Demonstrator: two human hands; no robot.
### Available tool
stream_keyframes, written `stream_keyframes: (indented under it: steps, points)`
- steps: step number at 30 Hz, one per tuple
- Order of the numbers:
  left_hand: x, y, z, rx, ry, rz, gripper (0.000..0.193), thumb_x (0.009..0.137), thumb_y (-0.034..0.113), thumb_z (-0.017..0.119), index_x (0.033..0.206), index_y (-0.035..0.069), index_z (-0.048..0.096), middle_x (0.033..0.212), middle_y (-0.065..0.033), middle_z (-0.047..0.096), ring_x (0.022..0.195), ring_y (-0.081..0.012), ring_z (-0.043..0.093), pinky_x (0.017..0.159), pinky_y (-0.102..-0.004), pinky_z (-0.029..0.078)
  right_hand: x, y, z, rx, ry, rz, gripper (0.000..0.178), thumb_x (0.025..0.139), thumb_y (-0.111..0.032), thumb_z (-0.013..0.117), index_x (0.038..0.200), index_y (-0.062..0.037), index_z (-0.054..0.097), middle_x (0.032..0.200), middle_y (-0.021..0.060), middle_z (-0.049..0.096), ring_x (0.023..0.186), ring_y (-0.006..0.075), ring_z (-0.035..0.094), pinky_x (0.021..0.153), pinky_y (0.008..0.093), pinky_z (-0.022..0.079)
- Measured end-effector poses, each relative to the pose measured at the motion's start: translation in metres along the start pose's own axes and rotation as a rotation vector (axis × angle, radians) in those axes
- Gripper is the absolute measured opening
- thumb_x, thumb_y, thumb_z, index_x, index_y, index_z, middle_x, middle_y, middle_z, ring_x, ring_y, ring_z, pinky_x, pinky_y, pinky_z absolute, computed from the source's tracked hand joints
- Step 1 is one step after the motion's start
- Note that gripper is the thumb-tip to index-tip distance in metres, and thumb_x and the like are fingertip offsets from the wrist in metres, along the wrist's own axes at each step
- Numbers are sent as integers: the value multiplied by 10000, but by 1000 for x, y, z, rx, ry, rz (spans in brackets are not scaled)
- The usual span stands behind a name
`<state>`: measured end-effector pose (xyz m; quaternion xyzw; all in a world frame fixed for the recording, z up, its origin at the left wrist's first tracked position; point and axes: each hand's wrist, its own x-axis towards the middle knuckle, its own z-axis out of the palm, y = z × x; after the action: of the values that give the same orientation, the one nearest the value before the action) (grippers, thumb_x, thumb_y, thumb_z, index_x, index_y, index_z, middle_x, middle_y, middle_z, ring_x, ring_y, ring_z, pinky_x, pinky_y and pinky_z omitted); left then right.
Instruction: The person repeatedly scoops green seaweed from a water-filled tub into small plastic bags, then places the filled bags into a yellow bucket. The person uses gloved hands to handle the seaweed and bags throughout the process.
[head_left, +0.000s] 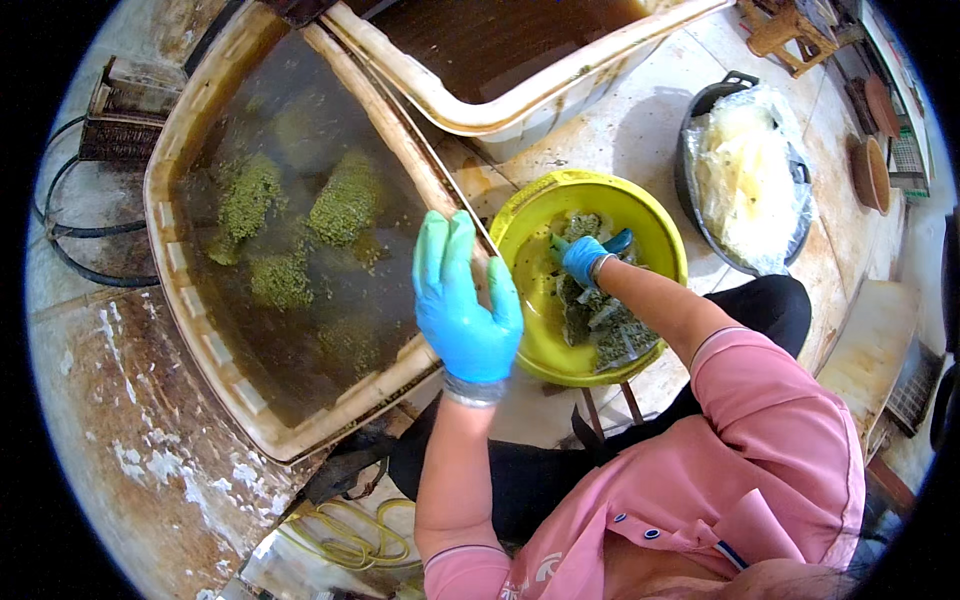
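My left hand [464,315], in a blue glove with green fingertips, is at the near-right rim of a white tub [330,440]. Its fingers stretch out with nothing between them. Murky water fills the tub, and several grainy green clumps [345,200] lie in it. My right hand [585,262], gloved the same way, reaches into a yellow-green basin [662,225] with its fingers curled. A blue-teal piece [619,241] sticks out beside that hand; what it is stays unclear. Under the hand, dark, green-speckled pieces [615,325] lie in the basin.
Behind stands a second white tub [480,118] with brown water. To the right, a black basin [690,185] holds a pale mass wrapped in clear plastic [748,170]. A brown pot [869,175] sits farther right. Yellow hose [350,535] lies coiled below, and a black hose [95,232] at left.
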<state>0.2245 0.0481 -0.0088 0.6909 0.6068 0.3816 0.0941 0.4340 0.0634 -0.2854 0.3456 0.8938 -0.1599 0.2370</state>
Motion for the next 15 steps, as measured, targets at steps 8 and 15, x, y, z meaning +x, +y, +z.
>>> stream_keyframes:
  steps: [8,15]
  points:
    - [5,3,-6,-53,-18,-61,408,786,21,609,1189,-22,566,1231,-195,564,1192,-361,497,1025,-435,379,-1,30,4,-121,-145,48,352,790,-126,612,1124,-16,616,918,165,672,802,292,676,685,444,530]
    - [-6,-7,0,-42,106,-6,393,800,92,619,1178,-1,562,1213,-209,551,1152,-379,503,985,-448,410,-105,47,-102,652,434,448,260,761,-202,711,962,-44,661,846,185,648,773,348,645,709,420,500]
